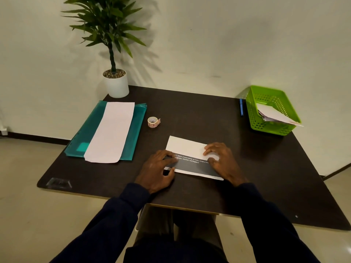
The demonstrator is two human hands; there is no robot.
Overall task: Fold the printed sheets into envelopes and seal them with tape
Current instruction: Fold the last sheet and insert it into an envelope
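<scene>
A printed sheet (187, 149) lies folded on the dark table (199, 114) in front of me, its white flap turned over a dark printed band with white text. My left hand (158, 171) presses the sheet's left end, thumb at its near edge. My right hand (221, 158) lies flat on the right end, fingers spread over the fold line. A small roll of patterned tape (153, 122) stands beyond the sheet to the left, untouched. A stack of white sheets (112, 131) rests on a teal folder (133, 137) at the left.
A green plastic basket (273, 111) with folded papers inside sits at the back right, a blue pen (241, 107) beside it. A potted plant (115, 80) stands at the back left corner. A clear plastic piece (58, 183) lies at the near left corner.
</scene>
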